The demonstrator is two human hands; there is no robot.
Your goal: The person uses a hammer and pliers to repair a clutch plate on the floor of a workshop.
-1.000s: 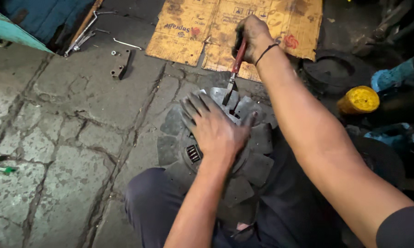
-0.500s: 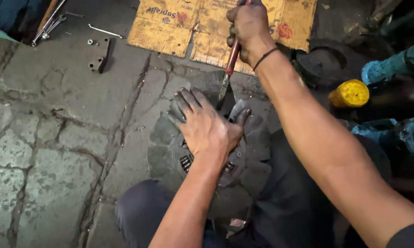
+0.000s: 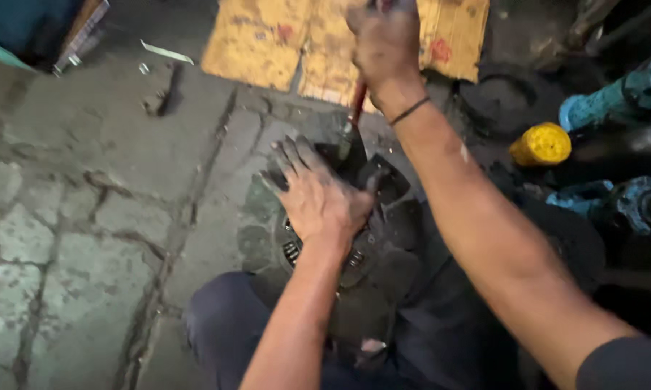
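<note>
Now 1 left hand (image 3: 318, 198) lies flat on 1 disc (image 3: 354, 260); right hand (image 3: 383, 43) grips 1 screwdriver (image 3: 356, 108) (red-handled).

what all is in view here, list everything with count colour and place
round metal part: one, dark and greasy, on the person's lap, under the left hand
screwdriver: one, red shaft, upright, tip down on the round metal part, gripped by the right hand
cardboard sheet: one, yellow-brown, flat on the ground at top centre
yellow cap: one, yellow, right side beside dark machinery
teal pipe parts: at least two, teal, far right
paved ground: grey, cracked, left half
small metal bits: a few, dark or silvery, on the ground at top left
wristband: one, black, on the right wrist
left hand: one, grimy, fingers spread flat on the part
right hand: one, fist closed round the screwdriver
</note>
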